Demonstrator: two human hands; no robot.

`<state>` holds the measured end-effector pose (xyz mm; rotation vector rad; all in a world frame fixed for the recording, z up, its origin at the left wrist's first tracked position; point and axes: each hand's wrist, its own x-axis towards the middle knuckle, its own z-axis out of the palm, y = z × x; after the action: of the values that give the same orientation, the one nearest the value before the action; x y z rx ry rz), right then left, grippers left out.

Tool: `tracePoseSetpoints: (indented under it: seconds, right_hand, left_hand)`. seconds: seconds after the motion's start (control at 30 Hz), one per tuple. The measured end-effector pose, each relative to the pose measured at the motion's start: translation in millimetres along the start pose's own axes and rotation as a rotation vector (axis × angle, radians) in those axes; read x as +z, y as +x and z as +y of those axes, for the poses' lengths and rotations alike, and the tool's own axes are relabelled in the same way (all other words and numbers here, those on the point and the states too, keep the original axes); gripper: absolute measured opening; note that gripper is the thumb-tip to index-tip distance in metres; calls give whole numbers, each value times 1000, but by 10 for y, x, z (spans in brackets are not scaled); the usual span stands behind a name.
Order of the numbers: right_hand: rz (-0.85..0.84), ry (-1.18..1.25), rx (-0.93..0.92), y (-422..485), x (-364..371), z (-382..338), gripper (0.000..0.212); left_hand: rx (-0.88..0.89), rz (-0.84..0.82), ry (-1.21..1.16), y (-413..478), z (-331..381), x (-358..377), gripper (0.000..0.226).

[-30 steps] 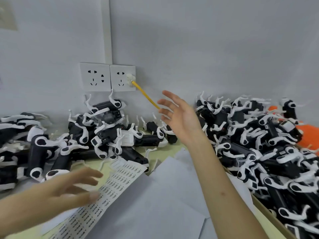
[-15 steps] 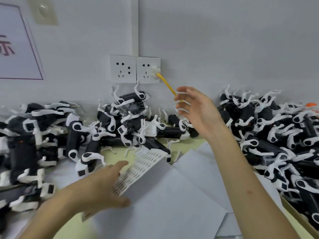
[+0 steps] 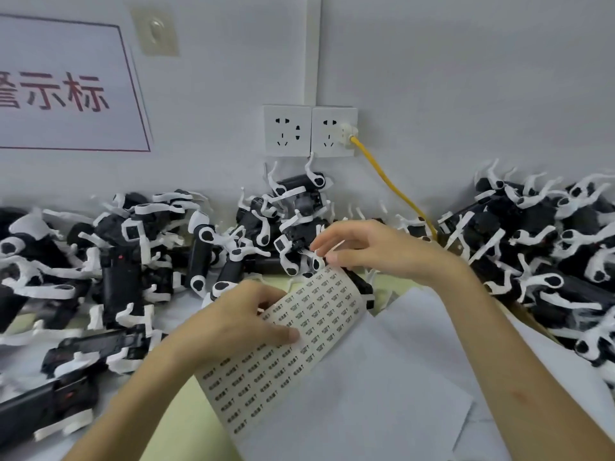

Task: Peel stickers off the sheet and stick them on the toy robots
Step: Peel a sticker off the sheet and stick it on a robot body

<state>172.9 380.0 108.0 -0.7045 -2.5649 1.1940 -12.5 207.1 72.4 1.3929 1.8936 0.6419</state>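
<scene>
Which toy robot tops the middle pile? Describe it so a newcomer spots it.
Start at the two white wall sockets. Directly below them, atop the middle heap, lies a black toy robot with white legs. It alone sits highest against the wall, one leg reaching the sockets' lower edge.

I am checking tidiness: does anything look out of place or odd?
The toy robots lie in tangled heaps, some stacked against the wall under the sockets and yellow cable. Nothing looks damaged.
</scene>
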Motion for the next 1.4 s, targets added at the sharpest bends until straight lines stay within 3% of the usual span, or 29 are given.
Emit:
tracePoseSetpoints:
  seconds: [0.13, 0.37, 0.7, 0.97, 1.4]
  right_hand:
    - [111, -4, -82, -22, 4, -60, 25]
    - [480, -250, -312, -133, 104, -441, 30]
    - [413, -151, -414, -195, 303, -660, 22]
    - [454, -87, -491, -174, 350, -648, 21]
    - [465, 24, -443, -181, 408, -666, 13]
  left_hand:
    - [69, -79, -183, -77, 8, -118, 27]
    - [166, -89, -497, -148, -18, -309, 26]
    - [358, 146, -835, -298, 130, -412, 30]
    - [455, 214, -731, -348, 178, -420, 43]
    - [496, 211, -696, -351, 173, -428, 37]
